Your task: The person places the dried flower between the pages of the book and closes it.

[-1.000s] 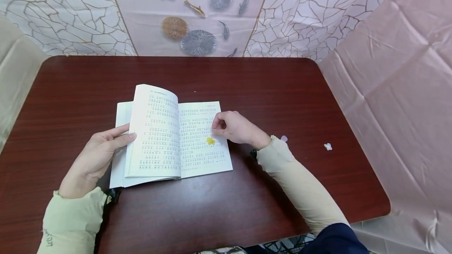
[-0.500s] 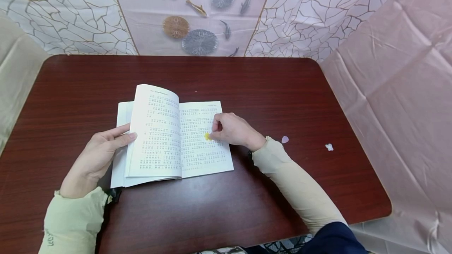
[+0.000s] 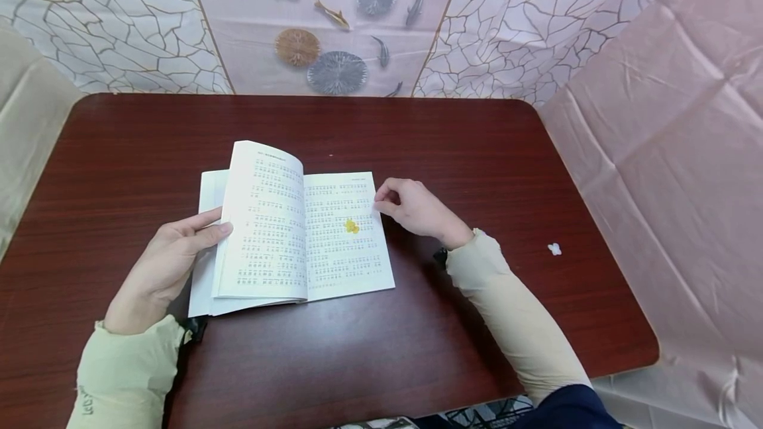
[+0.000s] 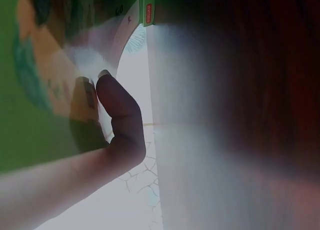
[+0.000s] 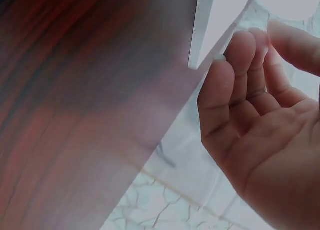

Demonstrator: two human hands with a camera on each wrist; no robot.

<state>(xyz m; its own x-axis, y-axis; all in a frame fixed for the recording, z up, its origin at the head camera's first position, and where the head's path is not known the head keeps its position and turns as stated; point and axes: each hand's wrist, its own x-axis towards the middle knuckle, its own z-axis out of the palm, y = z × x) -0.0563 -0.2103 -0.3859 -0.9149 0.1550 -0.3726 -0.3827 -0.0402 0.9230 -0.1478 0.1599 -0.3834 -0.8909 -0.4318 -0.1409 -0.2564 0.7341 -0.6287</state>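
An open book [image 3: 342,263] with printed pages lies on the table, its left-hand pages raised and curving. My left hand [image 3: 167,263] grips these raised pages at their left edge, thumb on top. In the left wrist view its fingers press near the green illustrated cover [image 4: 35,135]. A small yellow flower [image 3: 352,226] lies flat on the right page. My right hand [image 3: 417,207] hovers at the right page's outer edge, fingers loosely bent, and I see nothing held in it. The right wrist view shows its palm and bent fingers beside the page corner [image 5: 207,35].
A small white flower [image 3: 554,249] lies on the dark red wooden table [image 3: 465,144] to the right. Patterned cloth [image 3: 334,25] hangs behind the table's far edge, and pink cloth [image 3: 673,171] hangs along the right side.
My right hand touched the yellow flower, which shifted slightly left and up the page, then withdrew right to the book's edge. The right forearm now hides the lilac petal. The left hand holds still.
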